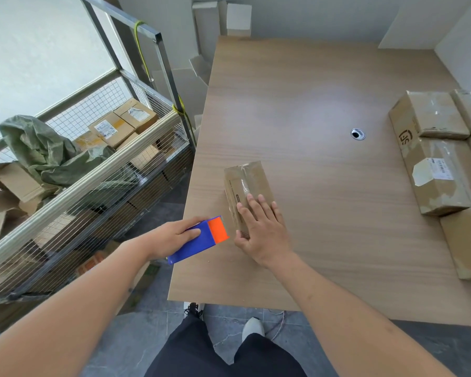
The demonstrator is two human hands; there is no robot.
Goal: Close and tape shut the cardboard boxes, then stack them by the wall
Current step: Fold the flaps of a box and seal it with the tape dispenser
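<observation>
We stand at the near-left corner of a wide wooden table (324, 110), the biggest thing before us, its pale grain running out to grey walls at the far side. To our left sits a wire-mesh cart (98, 186) with a metal frame, loaded with cardboard parcels and a crumpled green sack (41, 151). Along the table's right edge we see a cluster of taped boxes (441, 159), brown and packed close together, touching one another; one carries a white label and another a printed logo on its side. Near the table's left edge, just in front of us, lies a small cardboard box (252, 180), its flaps closed and a strip of clear tape running along its top seam. Our right hand (261, 229) rests on the near end of this box, fingers straight and spread flat over the top while the thumb lies against the near face. Our left hand (174, 235) grips a blue and orange tape dispenser (201, 239), fingers curled over its blue body, the orange end pointing at the box and just beside it, close to our right thumb. Farther out on the tabletop, between the small box and the cluster, is a small round cable hole (357, 134).
</observation>
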